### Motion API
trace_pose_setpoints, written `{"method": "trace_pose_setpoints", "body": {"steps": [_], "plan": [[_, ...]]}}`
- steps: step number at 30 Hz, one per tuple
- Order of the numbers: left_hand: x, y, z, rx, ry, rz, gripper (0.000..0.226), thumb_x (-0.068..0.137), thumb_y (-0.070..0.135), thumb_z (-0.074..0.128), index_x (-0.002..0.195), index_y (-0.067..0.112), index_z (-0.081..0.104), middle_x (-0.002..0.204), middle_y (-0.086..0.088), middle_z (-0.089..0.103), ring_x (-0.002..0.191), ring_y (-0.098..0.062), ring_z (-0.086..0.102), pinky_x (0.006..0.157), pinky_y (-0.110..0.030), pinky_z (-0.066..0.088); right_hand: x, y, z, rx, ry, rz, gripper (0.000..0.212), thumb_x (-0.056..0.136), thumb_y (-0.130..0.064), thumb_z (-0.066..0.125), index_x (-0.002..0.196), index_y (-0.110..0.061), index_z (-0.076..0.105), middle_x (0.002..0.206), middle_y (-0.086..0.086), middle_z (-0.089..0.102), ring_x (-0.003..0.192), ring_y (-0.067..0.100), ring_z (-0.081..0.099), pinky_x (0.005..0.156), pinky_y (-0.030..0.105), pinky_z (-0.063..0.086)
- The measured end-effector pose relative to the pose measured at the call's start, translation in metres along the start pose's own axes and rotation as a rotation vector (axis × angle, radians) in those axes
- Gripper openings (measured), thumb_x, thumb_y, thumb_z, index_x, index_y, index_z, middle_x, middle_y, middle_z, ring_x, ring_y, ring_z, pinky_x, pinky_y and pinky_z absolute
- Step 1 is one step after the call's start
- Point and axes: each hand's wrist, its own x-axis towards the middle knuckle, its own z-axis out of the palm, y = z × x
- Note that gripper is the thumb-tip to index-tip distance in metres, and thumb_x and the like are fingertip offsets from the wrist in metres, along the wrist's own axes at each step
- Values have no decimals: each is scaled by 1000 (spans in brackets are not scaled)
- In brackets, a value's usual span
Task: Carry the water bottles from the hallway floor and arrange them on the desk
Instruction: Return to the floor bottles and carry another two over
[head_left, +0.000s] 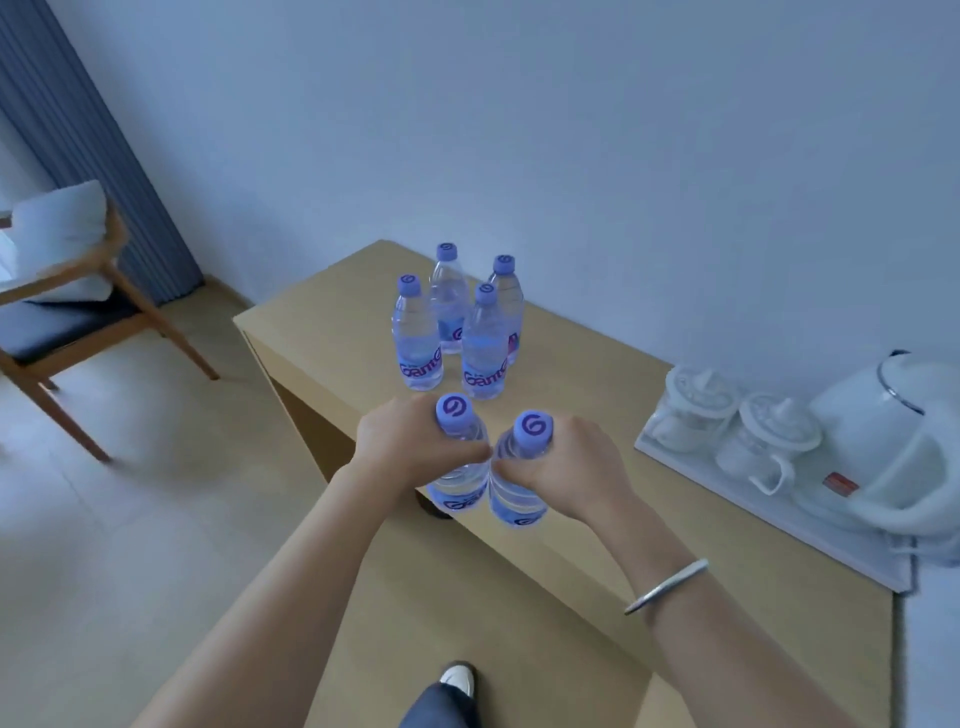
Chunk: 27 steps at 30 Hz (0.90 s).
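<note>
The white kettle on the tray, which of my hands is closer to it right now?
Right. Your right hand, gripping a bottle, is on the kettle side of the desk; your left hand, gripping the other bottle, is farther away beyond it.

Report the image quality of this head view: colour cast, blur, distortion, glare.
Head view: a cool blue cast tints the wall and the desk; lighting is soft with faint shadows. Wide-angle distortion bends the curtain and the chair at the left edge. The kettle at the right edge looks smeared and washed out. The standing bottles and both held bottles read fairly sharp; no strong glare.
</note>
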Motion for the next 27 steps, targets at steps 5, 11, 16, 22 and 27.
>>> {"method": "trace_pose_setpoints", "body": {"steps": [5, 11, 16, 22, 27], "plan": [[70, -17, -6, 73, -74, 81, 44, 58, 67, 62, 60, 26, 48, 58, 9, 53, 54, -4, 49, 47, -22, 31, 58, -10, 16, -4, 12, 67, 26, 68, -36, 69, 72, -13, 59, 66, 2, 61, 61, 21, 51, 53, 30, 40], [119, -29, 3, 83, -128, 114, 46, 58, 68, 59, 58, 25, 44, 55, 9, 51, 53, -6, 48, 47, -23, 29, 103, -9, 29, -13, 23, 128, 37, 66, -37, 70, 56, -17, 40, 51, -3, 43, 50, 14, 35, 46, 27, 28], [138, -33, 16, 66, -153, 107, 46, 58, 69, 58, 60, 25, 44, 57, 9, 53, 56, -8, 51, 48, -23, 31, 123, -5, 34, -40, 24, 163, 43, 66, -43, 68, 55, -17, 36, 51, -3, 41, 51, 17, 36, 46, 28, 28], [143, -29, 15, 79, -181, 85, 50, 57, 73, 56, 64, 24, 47, 62, 9, 57, 60, -9, 54, 50, -23, 32, 127, 2, 35, 38, 51, 200, 43, 64, -49, 72, 57, -23, 38, 52, -7, 43, 48, 8, 37, 46, 26, 30], [134, -23, 2, 355, -442, -53, 66, 62, 86, 45, 82, 23, 53, 73, 5, 59, 66, -11, 57, 53, -23, 35, 122, 6, 36, 125, 44, 274, 31, 65, -46, 73, 79, -36, 47, 76, -19, 53, 68, 2, 52, 56, 22, 37]]}}
